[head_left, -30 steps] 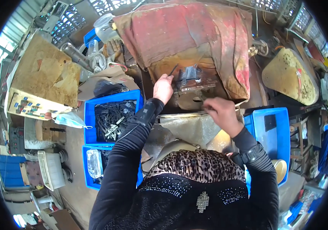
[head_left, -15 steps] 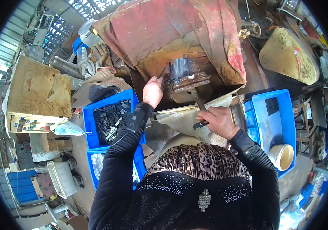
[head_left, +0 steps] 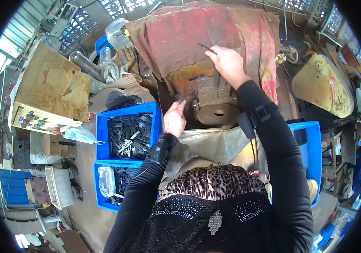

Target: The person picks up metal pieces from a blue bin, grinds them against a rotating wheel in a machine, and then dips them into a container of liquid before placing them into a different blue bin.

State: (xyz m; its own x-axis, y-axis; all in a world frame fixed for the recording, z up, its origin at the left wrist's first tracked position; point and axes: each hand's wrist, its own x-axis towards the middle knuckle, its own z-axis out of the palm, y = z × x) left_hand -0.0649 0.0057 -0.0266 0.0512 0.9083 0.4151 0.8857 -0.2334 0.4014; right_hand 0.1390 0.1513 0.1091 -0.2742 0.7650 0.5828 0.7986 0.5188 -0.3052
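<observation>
My right hand (head_left: 230, 66) is raised over the machine, closed at the upper end of an upright metal lever (head_left: 217, 84). A thin dark strip (head_left: 206, 47) juts out from its fingertips. Below stands a wet-looking metal plate (head_left: 206, 93) tilted up on the machine. In front of it lies a rounded brown metal plate (head_left: 218, 114) with a hole. My left hand (head_left: 175, 119) is beside the machine's left edge, fingers stretched forward, with nothing visible in them. Its fingertips are close to the metal fittings, but I cannot tell whether they touch.
A stained red cloth (head_left: 176, 38) drapes over the machine. Left of it, blue bins (head_left: 157, 126) hold many dark strips; a clear plastic box (head_left: 106, 181) lies in the nearer one. A blue tray (head_left: 313, 160) is at the right. A control box (head_left: 49, 84) stands far left.
My right hand has swung up and away with the lever, and the metal plate has tilted up. My left hand has moved down; the thin rod at its fingertips no longer shows. The view has shifted.
</observation>
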